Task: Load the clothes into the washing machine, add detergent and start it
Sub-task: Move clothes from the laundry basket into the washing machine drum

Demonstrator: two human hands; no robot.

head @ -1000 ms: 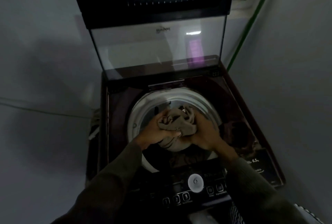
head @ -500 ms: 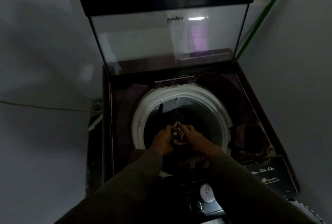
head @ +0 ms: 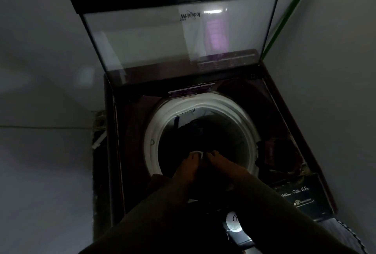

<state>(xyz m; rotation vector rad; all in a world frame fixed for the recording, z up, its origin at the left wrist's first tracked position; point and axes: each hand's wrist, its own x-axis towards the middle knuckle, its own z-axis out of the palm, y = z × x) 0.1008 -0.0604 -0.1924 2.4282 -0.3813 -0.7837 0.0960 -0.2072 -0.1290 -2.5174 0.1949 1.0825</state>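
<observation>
A dark maroon top-load washing machine (head: pixel 122 141) stands with its glass lid (head: pixel 154 42) raised. Both my arms reach down through the white drum rim (head: pixel 151 137) into the dark drum. My left hand (head: pixel 186 167) and my right hand (head: pixel 218 162) are side by side, fingers curled round a dark garment that is almost lost in shadow. Only the garment's small white tag (head: pixel 198 153) shows, between my fingertips. More dark cloth (head: pixel 195 125) lies deeper at the back of the drum.
The control panel with a lit round dial (head: pixel 234 224) sits at the machine's front edge under my right sleeve. A dark recess (head: pixel 272 150) is right of the drum. Grey walls close in on both sides; a green pipe (head: pixel 284 15) runs up the right wall.
My hands have gone from holding the bundled brown garment above the rim to pushing it deep into the drum. The camera has moved closer over the machine.
</observation>
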